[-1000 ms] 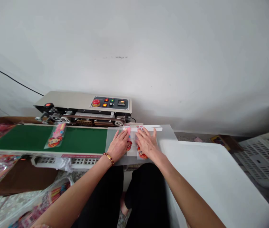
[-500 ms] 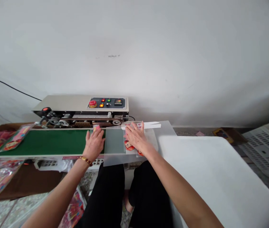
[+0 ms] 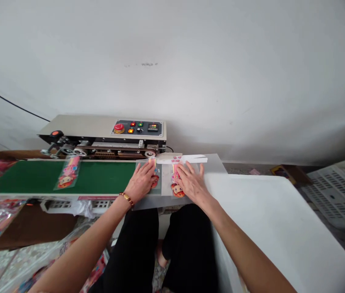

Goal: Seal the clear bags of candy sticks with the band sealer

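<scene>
Green belt (image 3: 105, 179) now carries the first packet (image 3: 67, 177); my left hand (image 3: 142, 182) is back, palm flat on a second packet (image 3: 155, 180), right hand (image 3: 192, 184) flat on a third packet (image 3: 177, 189), neither clasping.

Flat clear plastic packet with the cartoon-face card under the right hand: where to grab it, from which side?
Probably its near end, by the cartoon face, coming from the person's side. The clear plastic packet lies flat on the translucent feed plate, lengthways toward the grey band sealer; the right hand covers its right edge, and that near end sits closest to the plate's front edge.
</scene>
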`<action>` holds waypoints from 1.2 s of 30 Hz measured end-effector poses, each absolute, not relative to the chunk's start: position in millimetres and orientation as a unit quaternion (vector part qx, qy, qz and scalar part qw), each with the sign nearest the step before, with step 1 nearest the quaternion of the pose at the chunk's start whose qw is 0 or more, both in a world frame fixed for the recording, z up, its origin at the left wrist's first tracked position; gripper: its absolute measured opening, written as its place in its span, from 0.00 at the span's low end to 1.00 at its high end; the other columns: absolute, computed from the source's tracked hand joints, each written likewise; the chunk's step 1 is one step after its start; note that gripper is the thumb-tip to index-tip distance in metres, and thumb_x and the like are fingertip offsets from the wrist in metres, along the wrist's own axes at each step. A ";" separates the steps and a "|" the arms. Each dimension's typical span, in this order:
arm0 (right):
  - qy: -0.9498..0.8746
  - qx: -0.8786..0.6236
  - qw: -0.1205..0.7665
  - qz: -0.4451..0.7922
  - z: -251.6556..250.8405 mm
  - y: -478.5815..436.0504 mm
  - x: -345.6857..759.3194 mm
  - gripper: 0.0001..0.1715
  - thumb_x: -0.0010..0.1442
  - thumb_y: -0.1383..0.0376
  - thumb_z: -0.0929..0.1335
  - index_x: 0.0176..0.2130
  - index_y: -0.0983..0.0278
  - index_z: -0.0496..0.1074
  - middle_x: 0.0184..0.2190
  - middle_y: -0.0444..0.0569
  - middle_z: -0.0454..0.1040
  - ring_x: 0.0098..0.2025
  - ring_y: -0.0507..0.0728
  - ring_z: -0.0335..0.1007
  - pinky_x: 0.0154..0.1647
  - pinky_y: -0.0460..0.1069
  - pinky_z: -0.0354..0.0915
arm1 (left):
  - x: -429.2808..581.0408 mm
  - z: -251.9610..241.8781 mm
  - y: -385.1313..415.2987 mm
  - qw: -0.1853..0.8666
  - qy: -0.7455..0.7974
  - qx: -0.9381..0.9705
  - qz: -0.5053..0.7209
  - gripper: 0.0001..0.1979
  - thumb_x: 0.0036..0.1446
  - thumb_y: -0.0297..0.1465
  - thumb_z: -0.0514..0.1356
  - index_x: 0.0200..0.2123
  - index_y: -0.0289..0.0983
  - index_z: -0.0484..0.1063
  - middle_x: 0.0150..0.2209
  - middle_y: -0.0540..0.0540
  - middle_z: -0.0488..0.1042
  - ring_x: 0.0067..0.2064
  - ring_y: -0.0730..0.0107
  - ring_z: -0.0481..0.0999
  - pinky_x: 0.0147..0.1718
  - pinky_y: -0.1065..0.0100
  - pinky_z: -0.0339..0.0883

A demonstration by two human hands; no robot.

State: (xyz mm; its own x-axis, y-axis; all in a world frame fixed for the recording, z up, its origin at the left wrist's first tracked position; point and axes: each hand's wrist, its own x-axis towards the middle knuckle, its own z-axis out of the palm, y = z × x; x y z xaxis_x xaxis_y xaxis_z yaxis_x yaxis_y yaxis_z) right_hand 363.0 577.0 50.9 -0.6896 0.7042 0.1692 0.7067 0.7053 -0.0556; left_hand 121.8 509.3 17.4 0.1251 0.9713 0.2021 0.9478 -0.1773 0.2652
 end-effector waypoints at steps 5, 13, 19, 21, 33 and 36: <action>-0.924 -0.366 0.106 0.018 47.0 582.0 327.0 0.24 0.73 0.59 0.58 0.63 0.60 0.66 0.63 0.53 0.68 0.69 0.68 0.51 0.68 0.78 0.30 | 75.9 20.3 493.2 -0.002 0.695 0.701 0.161 0.19 0.66 0.30 0.51 0.59 0.38 0.66 0.65 0.37 0.65 0.66 0.50 0.64 0.67 0.37 0.50; -0.914 -0.388 0.118 0.027 52.1 582.0 325.8 0.23 0.73 0.63 0.57 0.62 0.61 0.66 0.64 0.53 0.67 0.69 0.67 0.53 0.67 0.79 0.32 | 159.8 17.0 509.2 -0.002 0.635 0.746 0.200 0.21 0.68 0.30 0.49 0.62 0.35 0.64 0.65 0.37 0.65 0.67 0.57 0.63 0.69 0.47 0.52; -0.909 -0.408 0.078 -0.001 48.2 582.8 369.4 0.26 0.73 0.62 0.57 0.66 0.61 0.63 0.67 0.55 0.61 0.70 0.69 0.50 0.67 0.79 0.33 | 159.9 16.5 516.5 0.035 0.624 0.756 0.196 0.22 0.65 0.29 0.52 0.61 0.35 0.64 0.66 0.37 0.63 0.68 0.55 0.61 0.69 0.45 0.52; -0.914 -0.400 0.068 -0.001 44.9 583.5 369.5 0.26 0.73 0.62 0.57 0.66 0.60 0.63 0.68 0.55 0.60 0.71 0.69 0.49 0.67 0.79 0.34 | 141.5 16.1 511.1 0.035 0.635 0.747 0.195 0.22 0.65 0.29 0.51 0.61 0.35 0.64 0.66 0.37 0.63 0.68 0.55 0.62 0.68 0.44 0.52; -0.922 -0.361 0.119 0.080 39.1 575.7 317.1 0.23 0.74 0.60 0.57 0.63 0.57 0.65 0.68 0.51 0.61 0.70 0.68 0.50 0.67 0.79 0.30 | 104.2 14.6 493.1 -0.034 0.677 0.705 0.209 0.17 0.66 0.31 0.50 0.56 0.40 0.67 0.61 0.39 0.70 0.65 0.51 0.66 0.68 0.40 0.50; -0.907 -0.387 0.130 0.097 45.2 584.1 321.0 0.23 0.73 0.63 0.57 0.63 0.57 0.64 0.65 0.52 0.65 0.68 0.65 0.54 0.68 0.77 0.32 | 139.9 13.8 507.0 0.002 0.631 0.746 0.213 0.20 0.67 0.29 0.49 0.61 0.36 0.64 0.64 0.38 0.67 0.68 0.54 0.61 0.69 0.44 0.51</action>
State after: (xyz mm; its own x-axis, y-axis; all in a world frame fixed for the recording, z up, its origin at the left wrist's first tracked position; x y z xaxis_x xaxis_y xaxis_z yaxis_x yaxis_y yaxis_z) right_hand 321.0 584.1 45.2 -0.6659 0.7284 0.1614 0.6779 0.6810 -0.2770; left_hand 139.9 507.0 13.8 0.1139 0.9421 0.3154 0.9404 -0.2046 0.2715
